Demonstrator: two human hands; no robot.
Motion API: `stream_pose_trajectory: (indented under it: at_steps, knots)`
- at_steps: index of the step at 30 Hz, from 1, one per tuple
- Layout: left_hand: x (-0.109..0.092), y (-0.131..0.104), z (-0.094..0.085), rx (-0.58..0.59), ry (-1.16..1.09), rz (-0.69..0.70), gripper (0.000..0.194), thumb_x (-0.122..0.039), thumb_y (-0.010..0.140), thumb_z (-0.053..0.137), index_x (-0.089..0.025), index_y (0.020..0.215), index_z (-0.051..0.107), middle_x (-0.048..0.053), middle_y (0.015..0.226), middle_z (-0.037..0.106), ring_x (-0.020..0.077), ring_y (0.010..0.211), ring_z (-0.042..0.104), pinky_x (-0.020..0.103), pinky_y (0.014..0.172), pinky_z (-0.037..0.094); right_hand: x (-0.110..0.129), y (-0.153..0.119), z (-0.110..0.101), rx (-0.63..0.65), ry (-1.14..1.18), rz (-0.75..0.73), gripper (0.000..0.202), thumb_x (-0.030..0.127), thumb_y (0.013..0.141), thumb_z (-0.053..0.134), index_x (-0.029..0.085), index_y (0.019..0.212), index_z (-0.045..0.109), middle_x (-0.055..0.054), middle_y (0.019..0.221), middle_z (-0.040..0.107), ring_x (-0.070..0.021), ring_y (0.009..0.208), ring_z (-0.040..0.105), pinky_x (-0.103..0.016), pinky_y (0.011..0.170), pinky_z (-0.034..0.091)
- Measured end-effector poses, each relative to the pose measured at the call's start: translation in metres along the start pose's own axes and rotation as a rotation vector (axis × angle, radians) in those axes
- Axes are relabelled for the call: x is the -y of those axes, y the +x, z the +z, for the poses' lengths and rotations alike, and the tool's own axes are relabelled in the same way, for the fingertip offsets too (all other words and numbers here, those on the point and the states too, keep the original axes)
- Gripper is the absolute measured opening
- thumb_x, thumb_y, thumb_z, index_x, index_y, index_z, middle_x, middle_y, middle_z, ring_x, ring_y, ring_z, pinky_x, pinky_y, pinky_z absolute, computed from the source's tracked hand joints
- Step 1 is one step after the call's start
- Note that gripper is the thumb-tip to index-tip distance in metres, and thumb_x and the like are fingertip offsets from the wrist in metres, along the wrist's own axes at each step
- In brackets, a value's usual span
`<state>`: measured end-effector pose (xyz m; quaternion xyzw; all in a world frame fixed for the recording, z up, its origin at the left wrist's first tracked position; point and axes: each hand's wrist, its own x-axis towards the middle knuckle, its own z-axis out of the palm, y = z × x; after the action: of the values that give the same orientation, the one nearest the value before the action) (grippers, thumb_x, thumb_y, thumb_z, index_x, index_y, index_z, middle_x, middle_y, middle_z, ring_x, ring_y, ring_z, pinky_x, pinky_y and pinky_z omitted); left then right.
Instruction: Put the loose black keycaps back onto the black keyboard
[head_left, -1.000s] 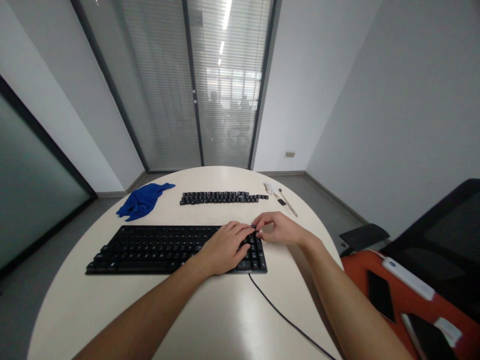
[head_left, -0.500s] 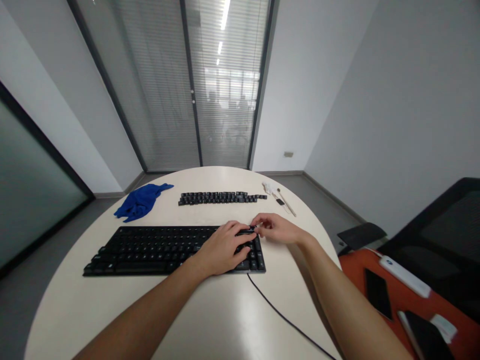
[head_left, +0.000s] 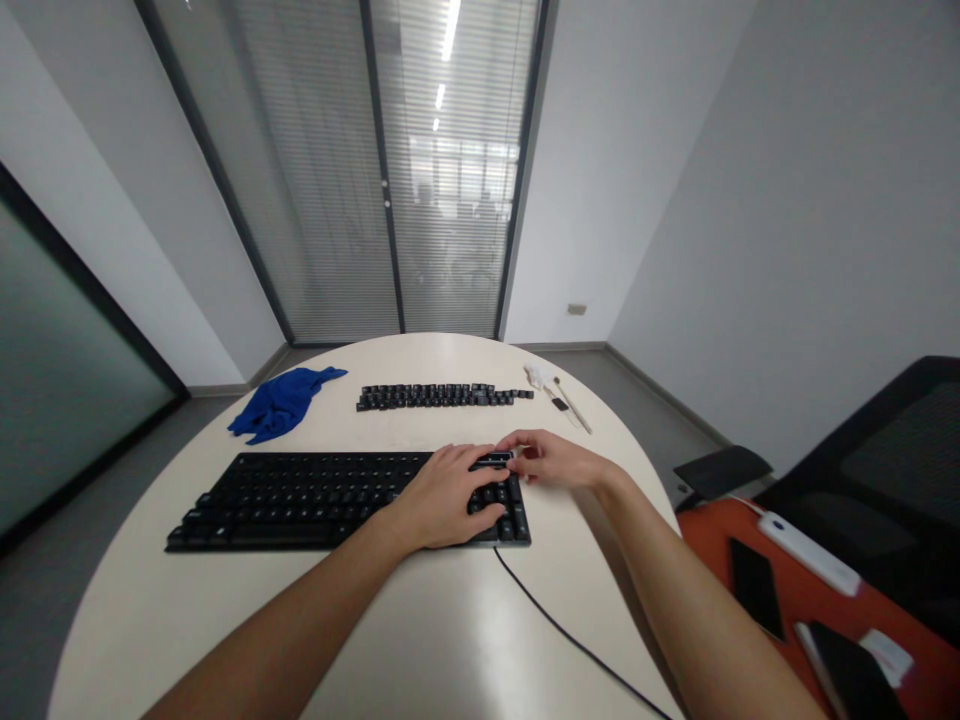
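A black keyboard point(head_left: 300, 500) lies on the round table, its keys facing up. Across its right-hand part rests my left hand point(head_left: 444, 502), palm down with fingers and thumb spread over the number keys. My right hand point(head_left: 559, 460) is at the keyboard's top right corner, fingertips curled together in a pinch against the edge by the left fingertips. Whatever lies between those fingertips is too small to make out. Beyond the keyboard, loose black keycaps point(head_left: 420, 397) stand in rows. A black cable point(head_left: 574, 638) crosses the table from the keyboard's near edge.
A crumpled blue cloth point(head_left: 283, 402) lies at the back left. At the back right are a thin stick point(head_left: 574, 405), a small black piece point(head_left: 559, 404) and a whitish crumpled item point(head_left: 534, 376). An orange chair seat point(head_left: 697, 545) on the right holds a phone point(head_left: 755, 585) and a white power strip point(head_left: 810, 552).
Both hands have shifted very slightly at the keyboard's top right corner, and the left fingers have slid a little leftward. The keyboard, keycaps and cloth stay where they were.
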<state>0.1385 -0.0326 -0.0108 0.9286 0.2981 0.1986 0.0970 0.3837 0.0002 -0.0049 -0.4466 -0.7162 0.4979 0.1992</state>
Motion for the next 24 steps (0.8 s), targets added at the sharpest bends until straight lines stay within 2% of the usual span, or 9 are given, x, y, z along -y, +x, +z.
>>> stream_pose_trajectory:
  at_steps: [3, 6, 8, 10, 12, 14, 19, 22, 24]
  knots:
    - [0.000, 0.000, 0.001, -0.009, -0.012, -0.002, 0.041, -0.039, 0.090, 0.066, -0.027, 0.130, 0.064, 0.008, 0.147, 0.052, 0.0295, 0.133, 0.049, 0.051, 0.114, 0.038, -0.004, 0.002, 0.000, -0.003, -0.014, -0.020, 0.042, 0.043, 0.085, 0.069, 0.017, 0.118, 0.064, -0.006, 0.102, 0.068, -0.0117, 0.069, 0.059, -0.025, 0.061, 0.052]
    - [0.000, 0.000, 0.002, -0.014, -0.020, -0.014, 0.042, -0.037, 0.090, 0.066, -0.028, 0.130, 0.064, 0.007, 0.147, 0.052, 0.0289, 0.133, 0.049, 0.050, 0.114, 0.037, -0.010, 0.006, 0.002, -0.055, -0.104, -0.072, 0.036, 0.042, 0.087, 0.065, 0.016, 0.111, 0.068, -0.005, 0.089, 0.070, -0.0137, 0.068, 0.058, -0.025, 0.061, 0.050]
    - [-0.001, 0.000, 0.001, -0.009, -0.017, -0.019, 0.042, -0.037, 0.090, 0.065, -0.028, 0.132, 0.063, 0.007, 0.148, 0.052, 0.0287, 0.133, 0.049, 0.050, 0.115, 0.036, -0.015, 0.011, 0.002, -0.183, -0.201, -0.109, 0.031, 0.042, 0.091, 0.061, 0.015, 0.102, 0.071, -0.005, 0.086, 0.071, -0.0152, 0.070, 0.060, -0.027, 0.065, 0.049]
    - [-0.001, 0.000, 0.002, -0.009, -0.012, -0.024, 0.042, -0.037, 0.091, 0.064, -0.028, 0.133, 0.063, 0.007, 0.148, 0.052, 0.0289, 0.133, 0.048, 0.050, 0.116, 0.035, -0.022, 0.016, 0.000, -0.381, -0.323, -0.104, 0.029, 0.041, 0.093, 0.057, 0.016, 0.101, 0.071, -0.006, 0.088, 0.072, -0.0164, 0.074, 0.062, -0.028, 0.071, 0.048]
    - [-0.002, 0.000, 0.002, -0.012, -0.009, -0.029, 0.042, -0.037, 0.092, 0.063, -0.028, 0.133, 0.062, 0.008, 0.148, 0.052, 0.0291, 0.133, 0.049, 0.050, 0.116, 0.035, -0.029, 0.020, -0.004, -0.557, -0.473, -0.057, 0.029, 0.036, 0.093, 0.057, 0.017, 0.112, 0.068, -0.007, 0.094, 0.073, -0.0176, 0.078, 0.064, -0.029, 0.074, 0.047]
    - [-0.003, 0.000, 0.003, -0.012, -0.009, -0.036, 0.042, -0.037, 0.092, 0.063, -0.027, 0.133, 0.061, 0.008, 0.149, 0.051, 0.0293, 0.133, 0.049, 0.050, 0.116, 0.035, -0.035, 0.024, -0.008, -0.649, -0.603, 0.005, 0.036, 0.032, 0.092, 0.058, 0.017, 0.124, 0.063, -0.008, 0.097, 0.073, -0.0191, 0.082, 0.064, -0.029, 0.077, 0.046]
    - [-0.005, 0.002, 0.005, -0.013, -0.016, -0.060, 0.050, -0.038, 0.091, 0.063, -0.023, 0.138, 0.056, 0.010, 0.149, 0.052, 0.0289, 0.134, 0.048, 0.050, 0.117, 0.034, -0.040, 0.038, -0.019, -0.733, -0.757, 0.193, 0.055, 0.029, 0.090, 0.057, 0.012, 0.141, 0.048, -0.014, 0.108, 0.073, -0.0253, 0.094, 0.066, -0.033, 0.083, 0.047]
    - [-0.007, 0.004, 0.005, -0.015, -0.018, -0.076, 0.051, -0.038, 0.090, 0.063, -0.021, 0.138, 0.055, 0.010, 0.148, 0.052, 0.0288, 0.134, 0.048, 0.050, 0.117, 0.034, -0.038, 0.047, -0.026, -0.719, -0.818, 0.329, 0.062, 0.030, 0.091, 0.055, 0.011, 0.148, 0.039, -0.016, 0.111, 0.072, -0.0289, 0.098, 0.068, -0.036, 0.085, 0.048]
    - [-0.008, 0.005, 0.005, -0.017, -0.017, -0.083, 0.051, -0.039, 0.091, 0.063, -0.021, 0.138, 0.055, 0.010, 0.148, 0.053, 0.0290, 0.134, 0.049, 0.050, 0.117, 0.034, -0.038, 0.052, -0.030, -0.700, -0.843, 0.381, 0.060, 0.031, 0.094, 0.051, 0.013, 0.149, 0.037, -0.017, 0.114, 0.072, -0.0297, 0.101, 0.068, -0.037, 0.087, 0.048]
